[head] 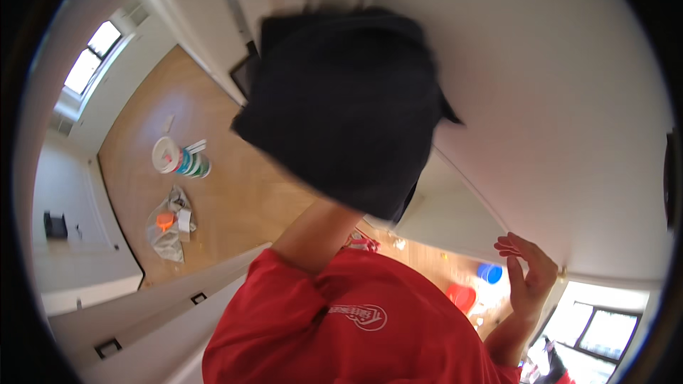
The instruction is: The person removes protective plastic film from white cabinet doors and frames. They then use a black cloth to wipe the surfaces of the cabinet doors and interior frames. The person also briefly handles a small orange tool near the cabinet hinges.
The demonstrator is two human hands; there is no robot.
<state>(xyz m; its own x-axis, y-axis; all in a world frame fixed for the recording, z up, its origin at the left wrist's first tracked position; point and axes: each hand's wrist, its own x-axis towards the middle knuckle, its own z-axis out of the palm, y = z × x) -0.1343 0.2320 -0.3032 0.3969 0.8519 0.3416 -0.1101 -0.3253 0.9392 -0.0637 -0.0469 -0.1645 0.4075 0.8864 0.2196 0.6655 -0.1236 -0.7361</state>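
Note:
A dark cloth [341, 112] fills the upper middle of the view, blurred, in front of a white surface. My left forearm [325, 229] runs up behind it; the cloth hangs at the arm's end and covers my left hand, so the fingers are hidden. Off to the right, my right hand [531, 272] is raised with its thumb apart from slightly bent fingers. Nothing is in it. It is beside the lower edge of the large white panel [544, 117]; whether it touches cannot be told.
On the wood floor [229, 197] at left stand stacked buckets [181, 159], with a plastic bag [169, 245] and an orange item [165, 220] nearby. A blue bucket [490, 273] and a red basin [461, 297] lie below right. White fronts with dark handles [108, 348] border the lower left.

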